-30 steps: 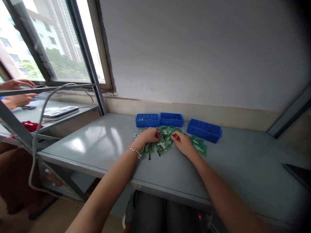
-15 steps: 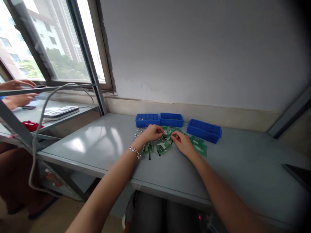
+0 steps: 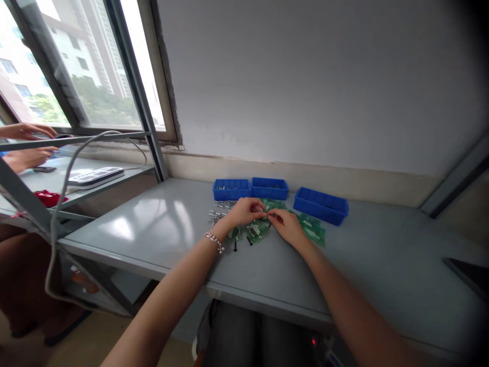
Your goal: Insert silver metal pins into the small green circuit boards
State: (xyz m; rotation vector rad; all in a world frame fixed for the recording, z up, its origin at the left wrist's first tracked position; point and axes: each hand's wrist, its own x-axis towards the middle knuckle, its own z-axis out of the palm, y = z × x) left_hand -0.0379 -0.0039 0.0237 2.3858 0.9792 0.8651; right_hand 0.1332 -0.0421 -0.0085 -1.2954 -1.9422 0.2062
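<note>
Hands pinched over green circuit boards (image 3: 256, 232)

Head view: left hand (image 3: 245, 211) and right hand (image 3: 287, 226) meet fingertip to fingertip, pinched closed just above the flat boards; what they grip is too small to tell. Thin metal pins (image 3: 217, 212) lie beside 3 blue plastic bins (image 3: 321, 205) on the glossy grey tabletop (image 3: 153, 219), under a plain wall (image 3: 305, 81) and window (image 3: 76, 66).

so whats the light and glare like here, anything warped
Head view: daylight from the window at left puts white glare patches on the grey table; the wide lens bows the window frame and darkens the right corners; left hand and right hand look small, their pinch unreadable.
</note>
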